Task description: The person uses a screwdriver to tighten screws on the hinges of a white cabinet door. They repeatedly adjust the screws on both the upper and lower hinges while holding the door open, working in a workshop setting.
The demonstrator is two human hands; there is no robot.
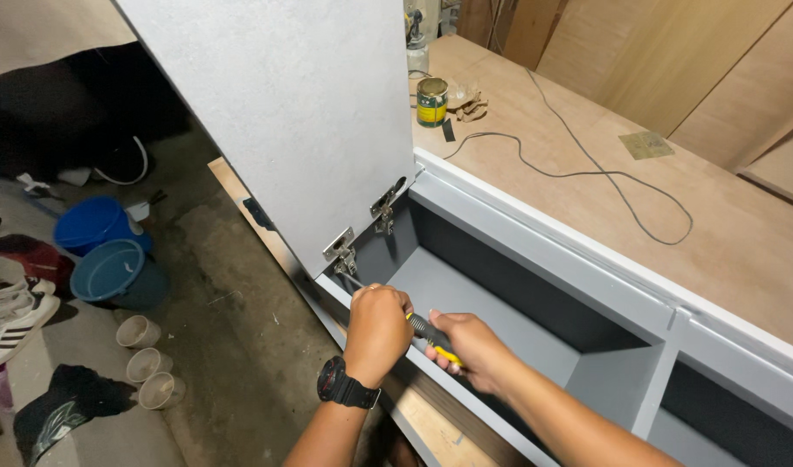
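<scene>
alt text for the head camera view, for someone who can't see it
Two bare hands, left and right, grip a screwdriver aimed at the lower hinge of an open grey cabinet door; the cabinet lies beside plywood.

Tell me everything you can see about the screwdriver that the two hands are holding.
The screwdriver has a black and yellow handle, seemingly plastic, and a thin metal shaft. It lies slanted, tip pointing up-left toward the lower hinge of the open grey cabinet door. The right hand grips the handle; the left hand, with a black wristwatch below it, covers the shaft. The tip itself is hidden.
</scene>
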